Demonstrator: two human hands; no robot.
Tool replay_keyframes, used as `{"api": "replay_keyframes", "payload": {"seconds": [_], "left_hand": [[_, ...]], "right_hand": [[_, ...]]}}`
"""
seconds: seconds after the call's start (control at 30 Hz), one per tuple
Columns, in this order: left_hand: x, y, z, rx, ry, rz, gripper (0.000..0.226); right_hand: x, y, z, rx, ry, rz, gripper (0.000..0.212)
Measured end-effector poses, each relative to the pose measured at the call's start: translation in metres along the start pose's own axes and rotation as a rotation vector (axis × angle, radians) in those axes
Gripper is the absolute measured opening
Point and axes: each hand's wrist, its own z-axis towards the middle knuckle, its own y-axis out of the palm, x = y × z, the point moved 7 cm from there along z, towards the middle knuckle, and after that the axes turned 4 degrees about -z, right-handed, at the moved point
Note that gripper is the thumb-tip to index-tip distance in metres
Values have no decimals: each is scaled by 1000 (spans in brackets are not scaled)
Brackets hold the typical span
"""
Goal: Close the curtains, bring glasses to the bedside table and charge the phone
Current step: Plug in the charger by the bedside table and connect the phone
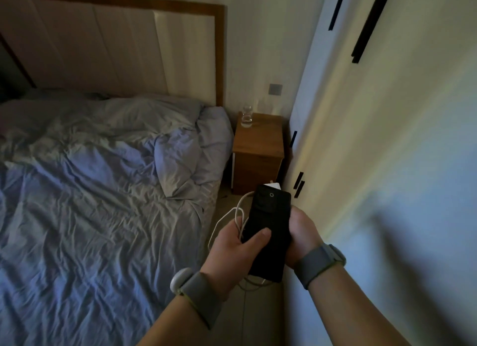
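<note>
Now, left grip (pixel 232 250) clasping 1 phone (pixel 268 216) w/ 1 cable (pixel 238 216), right grip (pixel 302 232) clasping phone

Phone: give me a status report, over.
Left hand grips phone plus looped white cable. Right hand holds phone's edge. Ahead, glass on bedside table.

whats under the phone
A white cable loops out from under the phone on its left and near end; a white plug peeks past its far edge. The left hand and right hand grip it; their fingers beneath are covered, as is where the cable ends.
</note>
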Motion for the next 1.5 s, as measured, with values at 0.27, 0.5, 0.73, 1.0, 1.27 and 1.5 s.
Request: {"api": "replay_keyframes", "payload": {"seconds": [0.27,0.5,0.73,1.0,1.27,1.5], "left_hand": [[15,-13,89,134,-93,17,28],[25,-48,183,238,-17,126,42],[52,-68,268,275,33,237,42],[64,-56,374,214,-27,274,26],[84,-52,511,248,-86,375,46],[98,-66,610,331,-127,534,46]], "right_hand": [[-43,21,81,28,140,23,54],[-79,52,149,2,122,192,39],[-133,70,214,3,32,263,39],[-190,72,291,-32,37,285,42],[-273,81,396,-222,32,222,57],[-322,89,485,-142,46,151,42]]}}
